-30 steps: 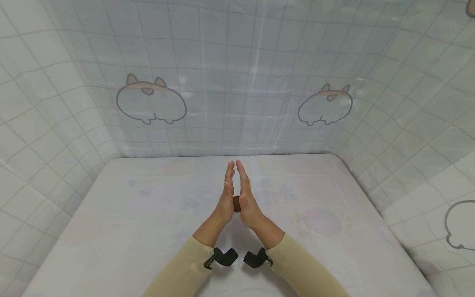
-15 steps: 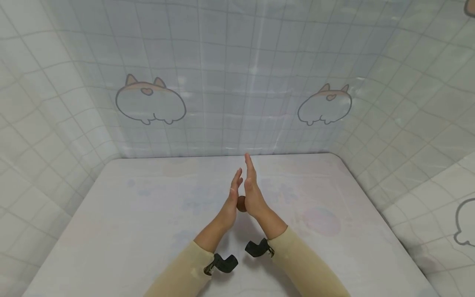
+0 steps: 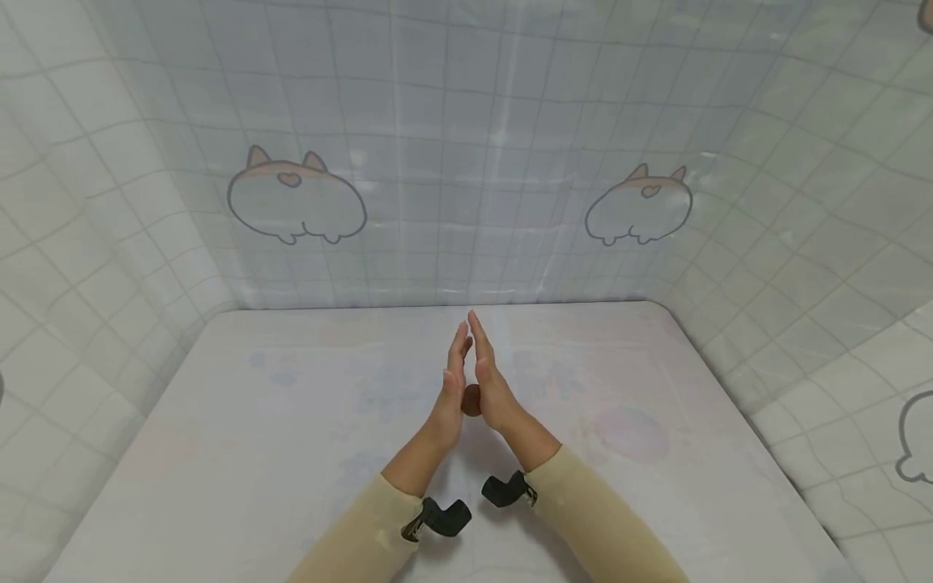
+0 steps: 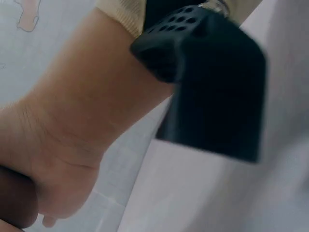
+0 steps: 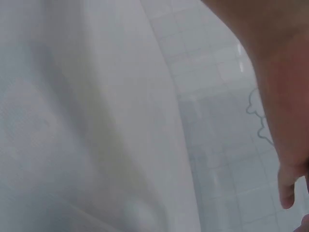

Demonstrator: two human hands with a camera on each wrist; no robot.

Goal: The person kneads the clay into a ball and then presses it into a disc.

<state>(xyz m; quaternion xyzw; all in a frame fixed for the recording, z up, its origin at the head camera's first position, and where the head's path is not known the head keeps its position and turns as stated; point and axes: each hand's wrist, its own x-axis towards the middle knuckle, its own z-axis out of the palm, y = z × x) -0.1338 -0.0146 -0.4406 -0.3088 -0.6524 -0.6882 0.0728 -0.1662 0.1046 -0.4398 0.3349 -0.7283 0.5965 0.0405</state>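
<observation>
A small brown ball of what looks like modelling clay point(image 3: 471, 400) is pressed between my two palms, over the middle of the table. My left hand point(image 3: 448, 405) lies against its left side with the fingers straight and pointing away from me. On the other side, my right hand point(image 3: 496, 393) faces it, also with straight fingers. The fingertips of both hands lean close together at the top. In the left wrist view the brown clay point(image 4: 17, 198) shows dark at the lower left, beside the heel of a palm. Only the edge of my right hand point(image 5: 289, 140) shows in the right wrist view.
The table point(image 3: 255, 437) has a pale cover with faint coloured patches. Behind it hangs a gridded curtain point(image 3: 466, 162) with cartoon animal prints, continuing along both sides. A black wrist mount point(image 3: 446, 518) sticks out from each beige sleeve.
Half a second ago my right hand had slid forward past the left; now the fingertips are nearer level again. The brown ball shifted right, then slightly back left, staying between the palms.
</observation>
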